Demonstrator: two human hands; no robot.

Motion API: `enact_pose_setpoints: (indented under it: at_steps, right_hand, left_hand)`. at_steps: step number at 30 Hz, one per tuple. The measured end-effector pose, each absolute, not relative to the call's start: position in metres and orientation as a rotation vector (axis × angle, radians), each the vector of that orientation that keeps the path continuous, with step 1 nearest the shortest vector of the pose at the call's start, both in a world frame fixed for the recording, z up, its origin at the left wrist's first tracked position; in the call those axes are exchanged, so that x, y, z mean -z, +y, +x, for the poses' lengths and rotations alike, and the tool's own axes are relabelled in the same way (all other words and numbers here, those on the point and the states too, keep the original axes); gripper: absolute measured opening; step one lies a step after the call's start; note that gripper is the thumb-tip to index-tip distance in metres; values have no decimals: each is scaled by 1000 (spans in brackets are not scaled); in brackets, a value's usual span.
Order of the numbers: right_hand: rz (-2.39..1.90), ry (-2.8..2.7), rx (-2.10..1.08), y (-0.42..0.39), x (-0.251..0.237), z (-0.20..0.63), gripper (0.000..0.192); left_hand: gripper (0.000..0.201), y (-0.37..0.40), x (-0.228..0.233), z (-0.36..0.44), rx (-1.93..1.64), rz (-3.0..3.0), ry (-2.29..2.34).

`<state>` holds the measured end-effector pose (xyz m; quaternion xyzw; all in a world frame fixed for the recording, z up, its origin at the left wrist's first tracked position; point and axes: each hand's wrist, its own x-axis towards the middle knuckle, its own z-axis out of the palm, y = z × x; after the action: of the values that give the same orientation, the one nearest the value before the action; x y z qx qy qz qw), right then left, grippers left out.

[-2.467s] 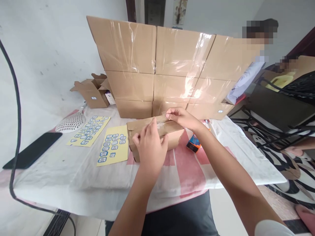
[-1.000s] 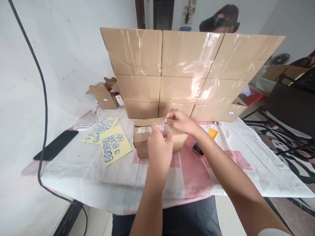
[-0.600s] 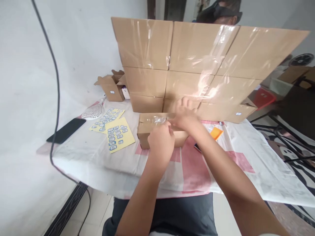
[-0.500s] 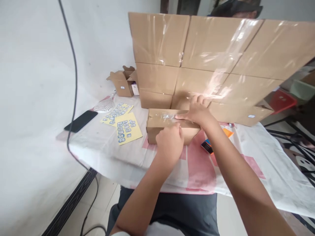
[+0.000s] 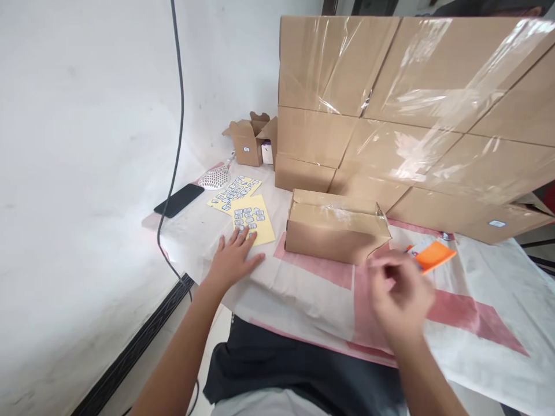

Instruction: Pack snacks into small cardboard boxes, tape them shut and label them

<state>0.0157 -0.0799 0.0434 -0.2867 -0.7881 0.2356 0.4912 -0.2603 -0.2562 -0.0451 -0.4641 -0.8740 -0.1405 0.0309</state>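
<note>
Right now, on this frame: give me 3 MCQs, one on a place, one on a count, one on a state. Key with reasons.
1. Where does the left hand rest?
A. on the taped brown cardboard box
B. on the tablecloth, fingertips at the near yellow sticker sheet
C. on the black phone

2. How many yellow sticker sheets lie on the table?
A. one
B. two
C. four

3. The small cardboard box at the back left is:
A. open, flaps up
B. taped shut
C. crushed flat

Key:
1 B, the fingers touch the edge of the near yellow sticker sheet, apart from the taped brown cardboard box.
2 B, a second sheet lies behind the first.
3 A, the flaps of the small cardboard box stand up.
</note>
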Motion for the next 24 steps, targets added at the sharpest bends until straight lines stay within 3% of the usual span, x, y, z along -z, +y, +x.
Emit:
enact_pose_setpoints:
  at_steps: [3, 7, 12, 16, 24]
  right_hand:
    - [-718, -2235, -1145, -120, -17, -7, 14]
    - [-883, -2235, -1859, -135, 8, -45, 26]
    - [-959, -1727, -2375, -147, 14, -84, 40]
    - [-796, -1592, -2567, -168, 19, -103, 37]
    - [-396, -1858, -2492, -183, 23, -90, 46]
  left_hand:
    - [66, -293, 60, -238, 353, -1535, -2590]
    - [50, -340, 74, -213, 533, -1655, -2403]
    - [70, -373, 81, -202, 910, -1607, -2256]
    - [69, -385, 79, -192, 910, -1611, -2177]
    - [53, -367, 21, -191, 705, -1599, -2241]
